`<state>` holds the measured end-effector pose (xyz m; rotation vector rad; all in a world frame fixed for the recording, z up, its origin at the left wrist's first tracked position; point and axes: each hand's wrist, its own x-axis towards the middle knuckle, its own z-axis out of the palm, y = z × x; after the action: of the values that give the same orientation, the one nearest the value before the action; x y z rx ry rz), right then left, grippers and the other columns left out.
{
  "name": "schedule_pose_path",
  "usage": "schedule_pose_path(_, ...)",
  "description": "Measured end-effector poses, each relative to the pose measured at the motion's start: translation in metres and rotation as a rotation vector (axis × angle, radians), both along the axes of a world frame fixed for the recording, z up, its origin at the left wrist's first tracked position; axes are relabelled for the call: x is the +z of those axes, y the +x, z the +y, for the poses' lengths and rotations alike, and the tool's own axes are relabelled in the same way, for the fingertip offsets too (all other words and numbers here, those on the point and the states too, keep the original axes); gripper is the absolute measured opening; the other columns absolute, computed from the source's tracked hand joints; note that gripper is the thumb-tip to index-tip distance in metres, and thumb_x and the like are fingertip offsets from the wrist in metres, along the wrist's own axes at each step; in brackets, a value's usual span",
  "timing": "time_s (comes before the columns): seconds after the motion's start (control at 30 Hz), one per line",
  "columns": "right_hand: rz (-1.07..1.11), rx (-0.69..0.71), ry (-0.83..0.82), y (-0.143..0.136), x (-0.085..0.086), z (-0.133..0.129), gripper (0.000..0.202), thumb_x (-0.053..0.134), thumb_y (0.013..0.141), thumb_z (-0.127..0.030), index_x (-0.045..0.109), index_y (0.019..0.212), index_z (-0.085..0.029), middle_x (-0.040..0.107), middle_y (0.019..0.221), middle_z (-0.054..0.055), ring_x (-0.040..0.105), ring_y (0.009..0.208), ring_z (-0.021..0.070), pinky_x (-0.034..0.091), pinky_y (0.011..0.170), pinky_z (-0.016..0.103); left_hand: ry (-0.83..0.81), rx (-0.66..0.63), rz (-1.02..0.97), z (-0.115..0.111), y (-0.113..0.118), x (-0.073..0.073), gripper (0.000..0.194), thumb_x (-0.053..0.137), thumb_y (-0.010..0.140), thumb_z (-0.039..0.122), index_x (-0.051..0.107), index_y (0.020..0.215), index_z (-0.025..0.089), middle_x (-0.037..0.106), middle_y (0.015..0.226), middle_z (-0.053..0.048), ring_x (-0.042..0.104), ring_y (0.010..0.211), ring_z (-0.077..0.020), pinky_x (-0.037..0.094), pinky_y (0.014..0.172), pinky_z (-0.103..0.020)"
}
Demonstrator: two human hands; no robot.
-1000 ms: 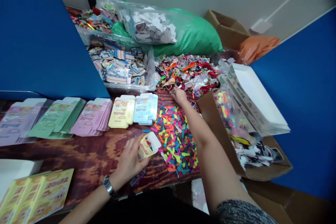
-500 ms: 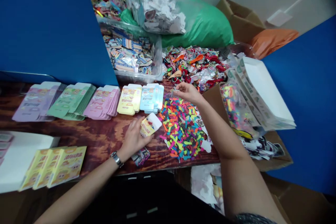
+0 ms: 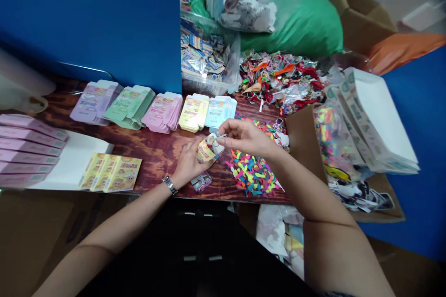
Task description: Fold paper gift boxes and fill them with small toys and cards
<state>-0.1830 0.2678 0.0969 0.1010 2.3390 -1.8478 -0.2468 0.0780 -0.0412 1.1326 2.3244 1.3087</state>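
Note:
My left hand [image 3: 191,161] is closed around a small yellow printed box [image 3: 205,150], tilted with its open end toward the right. At that opening, my right hand [image 3: 240,138] pinches a small pale item [image 3: 220,138], perhaps a loop or ring; its kind is too small to make out. Under and beside the right wrist spreads a heap of bright little balloons [image 3: 249,174]. A small colourful printed packet [image 3: 201,181] lies on the table below the yellow box.
Flattened box stacks [image 3: 162,111] line the table's back. Closed yellow boxes [image 3: 121,174] and pink boxes [image 3: 28,151] sit at left. Behind are a clear tub of cards [image 3: 212,83], a trinket pile [image 3: 278,79] and a green bag [image 3: 306,18]. A cardboard carton [image 3: 306,139] stands at right.
My right hand has come left and down from the trinket pile's edge to the yellow box's opening, carrying the pale item. My left hand still holds the box. The view has shifted left.

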Motion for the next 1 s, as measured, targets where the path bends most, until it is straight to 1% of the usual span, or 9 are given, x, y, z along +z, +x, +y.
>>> schedule_pose_path(0.13,-0.028,0.064,-0.085,0.0,0.0,-0.001,0.036,0.071,0.083,-0.041,0.056,0.093,-0.01,0.059,0.079,0.003,0.053,0.066,0.0057,0.043,0.059,0.016,0.015,0.02,-0.029,-0.006,0.0,0.001,0.075,0.074,0.074,0.044,0.046,0.136,0.012,0.057,0.125,-0.015,0.055,0.116,-0.0307,0.045,0.101,-0.047)
schedule_pose_path(0.27,-0.057,0.052,-0.047,0.0,-0.012,-0.003,0.036,0.07,0.083,-0.041,0.056,0.095,-0.01,0.058,0.077,0.002,0.051,0.064,0.0055,0.041,0.058,0.015,0.073,0.002,-0.028,-0.01,0.002,0.003,0.074,0.076,0.073,0.041,0.046,0.136,0.016,0.057,0.127,-0.013,0.054,0.118,-0.029,0.045,0.102,-0.045)
schedule_pose_path(0.4,-0.056,-0.023,0.112,0.004,-0.022,-0.006,0.036,0.066,0.084,-0.044,0.057,0.096,-0.011,0.058,0.076,0.001,0.051,0.063,0.0063,0.039,0.056,0.016,0.103,0.01,-0.016,-0.013,0.004,0.004,0.073,0.075,0.073,0.038,0.045,0.136,0.016,0.056,0.127,-0.013,0.054,0.118,-0.0273,0.045,0.103,-0.042)
schedule_pose_path(0.53,0.028,-0.081,0.427,0.007,-0.022,-0.016,0.027,0.061,0.088,-0.039,0.061,0.094,-0.013,0.06,0.075,0.001,0.049,0.062,0.0067,0.034,0.058,0.017,0.087,-0.004,0.012,-0.015,0.007,0.008,0.073,0.073,0.075,0.036,0.043,0.138,0.016,0.055,0.13,-0.013,0.052,0.121,-0.028,0.043,0.105,-0.043)
schedule_pose_path(0.6,0.102,-0.046,0.616,0.008,-0.02,-0.022,0.019,0.061,0.089,-0.032,0.063,0.091,-0.014,0.063,0.079,0.002,0.052,0.067,0.0078,0.034,0.062,0.018,0.076,-0.009,0.027,-0.016,0.009,0.011,0.074,0.072,0.076,0.037,0.041,0.14,0.016,0.054,0.131,-0.014,0.051,0.123,-0.0286,0.042,0.106,-0.044)
schedule_pose_path(0.67,0.156,0.009,0.743,0.009,-0.019,-0.025,0.014,0.06,0.09,-0.027,0.065,0.092,-0.014,0.065,0.084,0.003,0.055,0.074,0.0096,0.034,0.067,0.019,0.072,-0.008,0.029,-0.016,0.01,0.014,0.076,0.073,0.076,0.036,0.04,0.141,0.017,0.054,0.131,-0.013,0.05,0.123,-0.0285,0.042,0.106,-0.044)
schedule_pose_path(0.73,0.163,0.032,0.791,0.009,-0.02,-0.025,0.014,0.058,0.092,-0.026,0.067,0.094,-0.015,0.066,0.087,0.003,0.056,0.077,0.0103,0.034,0.069,0.02,0.067,-0.006,0.028,-0.017,0.01,0.016,0.077,0.073,0.075,0.037,0.04,0.141,0.017,0.054,0.131,-0.013,0.051,0.122,-0.0285,0.043,0.105,-0.044)
schedule_pose_path(0.87,0.136,0.001,0.792,0.01,-0.023,-0.022,0.019,0.057,0.094,-0.031,0.067,0.099,-0.016,0.067,0.09,0.003,0.057,0.077,0.0104,0.036,0.07,0.02,0.054,-0.002,0.037,-0.019,0.008,0.015,0.076,0.074,0.075,0.036,0.041,0.14,0.016,0.054,0.132,-0.014,0.051,0.123,-0.0292,0.042,0.106,-0.044)
schedule_pose_path(1.0,0.203,-0.008,0.773,0.012,-0.02,-0.023,0.022,0.055,0.094,-0.029,0.064,0.111,-0.017,0.065,0.103,0.005,0.059,0.088,0.0132,0.042,0.077,0.022,0.071,0.005,0.008,-0.019,0.008,0.011,0.077,0.075,0.074,0.039,0.041,0.141,0.018,0.054,0.132,-0.013,0.051,0.123,-0.0284,0.043,0.106,-0.043)
